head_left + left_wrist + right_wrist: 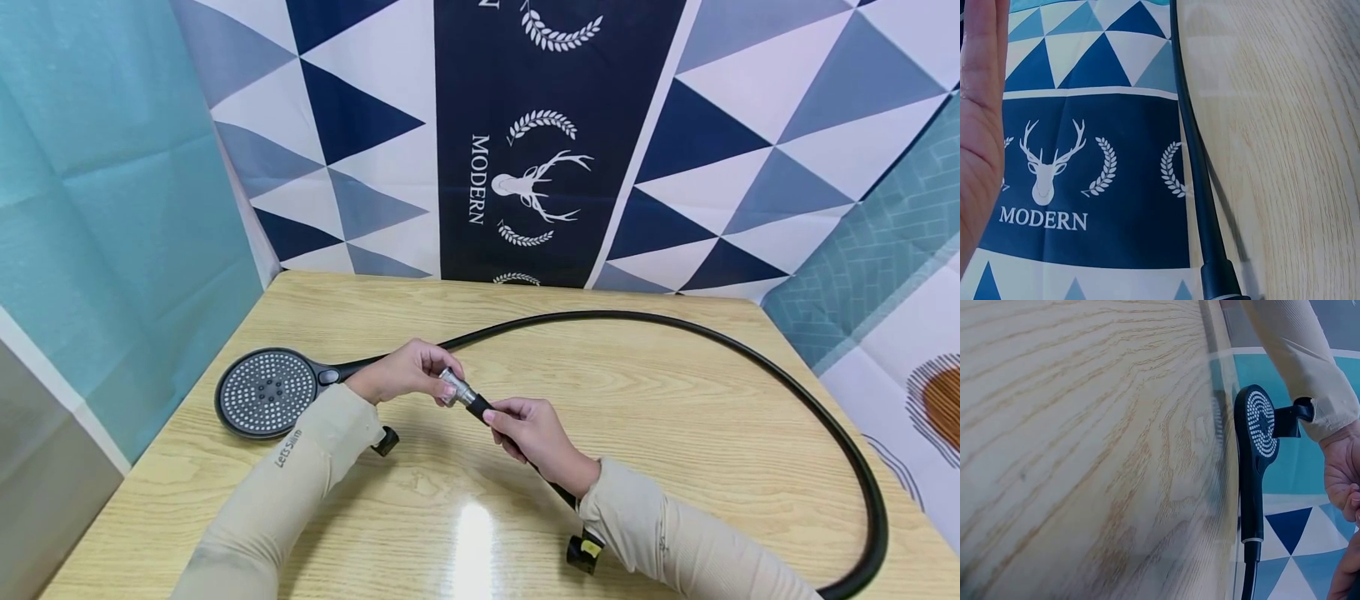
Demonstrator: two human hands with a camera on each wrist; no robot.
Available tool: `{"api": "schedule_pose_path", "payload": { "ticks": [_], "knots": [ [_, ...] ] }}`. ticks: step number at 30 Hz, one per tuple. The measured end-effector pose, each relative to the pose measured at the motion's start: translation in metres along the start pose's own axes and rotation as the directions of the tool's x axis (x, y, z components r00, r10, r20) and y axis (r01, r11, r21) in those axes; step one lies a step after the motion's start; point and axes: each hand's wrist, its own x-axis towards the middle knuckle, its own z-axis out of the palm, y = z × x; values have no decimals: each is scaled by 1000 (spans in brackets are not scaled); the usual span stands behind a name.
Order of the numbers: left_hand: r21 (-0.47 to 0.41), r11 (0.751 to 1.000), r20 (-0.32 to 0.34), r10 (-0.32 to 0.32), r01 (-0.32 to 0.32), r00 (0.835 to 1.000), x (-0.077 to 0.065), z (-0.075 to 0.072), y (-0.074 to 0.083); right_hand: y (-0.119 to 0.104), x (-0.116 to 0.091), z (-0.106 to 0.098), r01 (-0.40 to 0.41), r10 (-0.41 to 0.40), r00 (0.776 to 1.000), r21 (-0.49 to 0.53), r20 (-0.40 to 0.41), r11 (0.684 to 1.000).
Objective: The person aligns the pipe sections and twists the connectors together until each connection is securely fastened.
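A cloth [517,92] with blue triangles and a white deer hangs behind the back edge of the yellowish worktop [675,433]. A blue-green sheet [127,208] hangs past the left edge, a brown-spotted sheet [885,333] past the right.

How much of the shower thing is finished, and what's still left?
Done: in the right wrist view, the shower head already looks joined to the black hose. In hand: the left hand pinches a metal fitting, while the right hand grips the dark hose end next to it. Left: probably finishing that joint, since both hands are there; I can't tell whether it's tight.
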Motion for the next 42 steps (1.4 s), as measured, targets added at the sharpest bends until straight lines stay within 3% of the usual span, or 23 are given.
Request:
{"api": "schedule_pose_path", "payload": {
  "ticks": [13,23,34,42],
  "knots": [
    [14,1000,6,6,-6,1000,0,3,-3,-1,-3,1,-49,49,999,-15,21,999],
    [87,996,-3,-17,17,1000,3,3,-7,5,-2,10,-102,103,993,7,-54,995],
    [72,997,-2,-26,26,1000,3,3,-6,4,0,11,-111,109,983,-8,-145,994],
    [85,996,-4,-32,33,999,3,1,-6,2,1,9,-128,127,983,0,-135,992]
  ]
}}
